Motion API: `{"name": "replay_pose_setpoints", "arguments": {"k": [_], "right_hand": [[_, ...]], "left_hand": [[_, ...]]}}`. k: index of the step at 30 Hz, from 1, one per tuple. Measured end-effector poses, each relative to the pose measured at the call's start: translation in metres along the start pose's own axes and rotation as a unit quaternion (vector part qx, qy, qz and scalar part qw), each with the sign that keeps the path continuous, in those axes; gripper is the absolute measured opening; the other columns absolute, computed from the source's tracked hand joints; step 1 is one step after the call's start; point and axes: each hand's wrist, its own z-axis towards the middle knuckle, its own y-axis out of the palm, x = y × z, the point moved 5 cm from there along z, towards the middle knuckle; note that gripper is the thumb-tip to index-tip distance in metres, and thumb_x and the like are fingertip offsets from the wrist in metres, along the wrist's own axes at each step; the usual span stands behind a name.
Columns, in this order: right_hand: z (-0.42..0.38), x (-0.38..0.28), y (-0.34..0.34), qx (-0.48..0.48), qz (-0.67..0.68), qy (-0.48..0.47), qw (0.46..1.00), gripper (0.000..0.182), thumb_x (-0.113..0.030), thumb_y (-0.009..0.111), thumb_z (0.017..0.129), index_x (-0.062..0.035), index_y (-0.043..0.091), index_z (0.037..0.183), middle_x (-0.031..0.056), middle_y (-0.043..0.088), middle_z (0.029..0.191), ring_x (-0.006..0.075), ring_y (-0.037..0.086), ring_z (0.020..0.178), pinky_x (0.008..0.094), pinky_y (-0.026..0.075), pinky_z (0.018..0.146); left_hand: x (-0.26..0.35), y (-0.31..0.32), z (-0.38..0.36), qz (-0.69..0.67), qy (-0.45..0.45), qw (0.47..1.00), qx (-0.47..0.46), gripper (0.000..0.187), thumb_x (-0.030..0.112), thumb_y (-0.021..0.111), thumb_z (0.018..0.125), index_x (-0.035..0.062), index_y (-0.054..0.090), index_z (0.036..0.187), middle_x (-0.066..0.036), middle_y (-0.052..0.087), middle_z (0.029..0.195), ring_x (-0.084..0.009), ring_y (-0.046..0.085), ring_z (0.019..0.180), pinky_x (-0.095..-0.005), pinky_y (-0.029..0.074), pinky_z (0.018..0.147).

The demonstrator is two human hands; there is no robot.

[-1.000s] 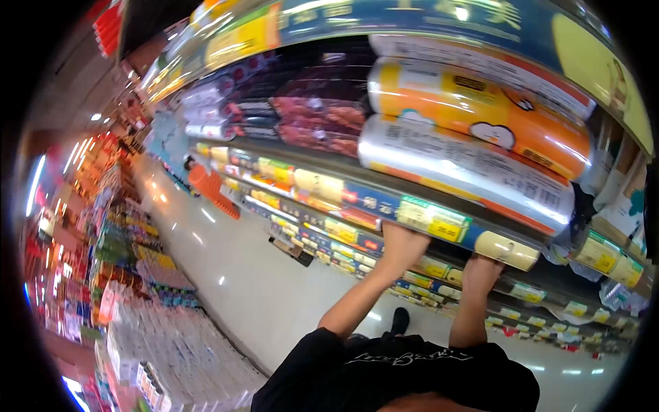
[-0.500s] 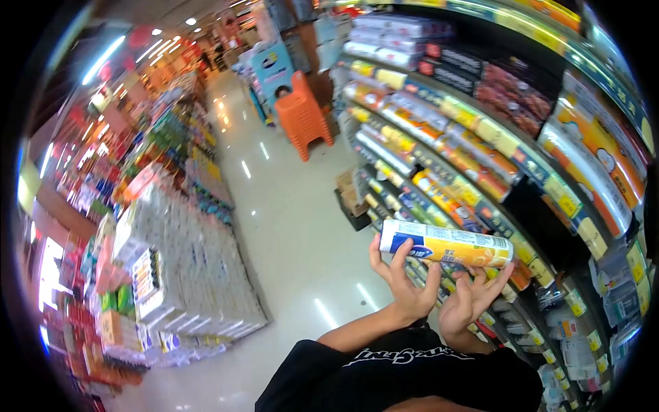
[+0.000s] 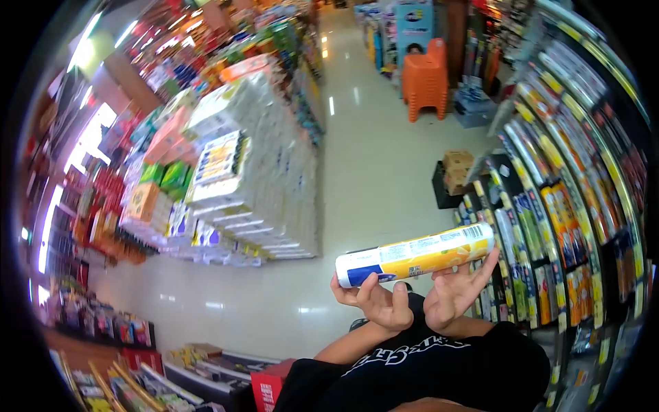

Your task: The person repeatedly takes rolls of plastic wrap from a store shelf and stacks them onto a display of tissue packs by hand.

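A long cylindrical packaged roll [image 3: 419, 253], yellow with a white and blue end, lies across both hands in front of my chest, its right end slightly higher. My left hand [image 3: 376, 301] supports the blue-and-white end from below, fingers curled up against it and thumb pointing upward. Under the yellow end, my right hand [image 3: 458, 294] touches the roll with its fingertips, palm facing up. Printed text and a barcode show on the upper side of the wrapper.
Shelves [image 3: 549, 226] of similar rolls line the right side. A tall stack of white packages [image 3: 264, 185] stands to the left of the aisle. Orange stacked stools [image 3: 425, 82] and a cardboard box [image 3: 456, 170] are farther ahead. Low goods bins [image 3: 206, 374] stand at the lower left.
My view has swung left, away from the shelves. The roll has turned, so its barcode side shows more and its right end now sits higher. Both hands still support it.
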Motion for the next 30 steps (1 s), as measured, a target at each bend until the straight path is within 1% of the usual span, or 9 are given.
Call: {"name": "replay_pose_setpoints", "arguments": {"k": [1, 3, 7, 11, 16, 20, 23, 26, 30], "right_hand": [[-0.005, 0.010, 0.016, -0.013, 0.007, 0.016, 1.000, 0.093, 0.007, 0.051, 0.074, -0.0009, 0.002, 0.152, 0.0247, 0.021, 0.151, 0.0329, 0.038, 0.129, 0.0402, 0.039, 0.103], [-0.015, 0.034, 0.046, -0.001, 0.038, 0.103, 0.994, 0.094, 0.005, 0.054, 0.073, 0.0025, 0.002, 0.151, 0.0231, 0.022, 0.150, 0.0248, 0.050, 0.103, 0.0314, 0.044, 0.087], [-0.043, 0.094, 0.087, -0.118, 0.033, 0.146, 0.982, 0.085, 0.004, 0.055, 0.075, 0.0103, 0.011, 0.147, 0.0207, 0.029, 0.145, 0.0186, 0.053, 0.095, 0.0298, 0.045, 0.085], [-0.069, 0.159, 0.145, -0.156, 0.083, 0.179, 0.968, 0.084, 0.005, 0.054, 0.078, 0.0015, 0.011, 0.150, 0.0228, 0.045, 0.135, 0.0215, 0.053, 0.108, 0.0316, 0.043, 0.093], [-0.084, 0.251, 0.233, -0.217, 0.085, 0.250, 0.940, 0.081, 0.006, 0.054, 0.078, 0.0029, 0.014, 0.148, 0.0187, 0.048, 0.130, 0.0192, 0.052, 0.101, 0.0255, 0.047, 0.072], [-0.091, 0.301, 0.297, -0.311, 0.030, 0.200, 0.929, 0.078, 0.006, 0.059, 0.078, 0.0072, 0.022, 0.146, 0.0161, 0.023, 0.146, 0.0231, 0.055, 0.107, 0.0277, 0.049, 0.076], [-0.103, 0.340, 0.329, -0.361, 0.004, 0.213, 0.908, 0.077, 0.004, 0.063, 0.078, 0.0038, 0.026, 0.146, 0.0162, 0.025, 0.146, 0.0235, 0.051, 0.112, 0.0308, 0.049, 0.084], [-0.115, 0.371, 0.349, -0.399, -0.054, 0.229, 0.886, 0.073, 0.002, 0.065, 0.078, 0.0004, 0.033, 0.143, 0.0159, 0.028, 0.143, 0.0237, 0.049, 0.115, 0.0334, 0.047, 0.090], [-0.134, 0.425, 0.361, -0.387, -0.133, 0.283, 0.867, 0.067, 0.001, 0.067, 0.077, -0.0013, 0.039, 0.137, 0.0147, 0.032, 0.135, 0.0237, 0.051, 0.111, 0.0333, 0.048, 0.089]], "left_hand": [[-0.008, -0.016, 0.004, 0.017, -0.001, 1.000, 0.014, 0.061, -0.001, 0.058, 0.074, 0.0026, 0.037, 0.131, -0.018, 0.000, 0.148, -0.0345, 0.024, 0.135, -0.0480, 0.024, 0.111], [-0.023, -0.049, 0.014, 0.100, -0.007, 0.994, 0.046, 0.061, 0.000, 0.056, 0.076, 0.0022, 0.035, 0.133, -0.018, -0.002, 0.149, -0.0352, 0.021, 0.137, -0.0490, 0.023, 0.113], [-0.062, -0.099, 0.038, 0.065, -0.058, 0.977, 0.196, 0.054, 0.005, 0.060, 0.078, 0.0032, 0.041, 0.129, -0.021, -0.004, 0.147, -0.0386, 0.025, 0.133, -0.0519, 0.026, 0.110], [-0.108, -0.151, 0.068, 0.100, -0.041, 0.967, 0.231, 0.057, 0.003, 0.055, 0.076, 0.0001, 0.039, 0.130, -0.019, 0.005, 0.148, -0.0349, 0.022, 0.137, -0.0508, 0.023, 0.112], [-0.152, -0.216, 0.144, 0.247, 0.012, 0.948, 0.200, 0.049, 0.004, 0.054, 0.076, -0.0009, 0.045, 0.123, -0.019, 0.009, 0.147, -0.0336, 0.029, 0.133, -0.0485, 0.027, 0.110], [-0.200, -0.270, 0.206, 0.260, 0.049, 0.938, 0.226, 0.041, 0.000, 0.052, 0.078, -0.0030, 0.049, 0.119, -0.018, 0.015, 0.146, -0.0312, 0.037, 0.128, -0.0444, 0.030, 0.109], [-0.228, -0.305, 0.244, 0.252, 0.052, 0.927, 0.272, 0.037, 0.000, 0.052, 0.080, -0.0038, 0.053, 0.117, -0.017, 0.021, 0.144, -0.0305, 0.038, 0.128, -0.0429, 0.032, 0.107], [-0.265, -0.335, 0.262, 0.258, -0.013, 0.912, 0.318, 0.035, 0.001, 0.052, 0.083, -0.0035, 0.054, 0.117, -0.016, 0.026, 0.141, -0.0299, 0.039, 0.128, -0.0423, 0.034, 0.106], [-0.334, -0.366, 0.286, 0.269, -0.107, 0.921, 0.260, 0.029, 0.001, 0.056, 0.086, -0.0020, 0.057, 0.115, -0.015, 0.026, 0.140, -0.0269, 0.045, 0.120, -0.0398, 0.043, 0.097]]}}
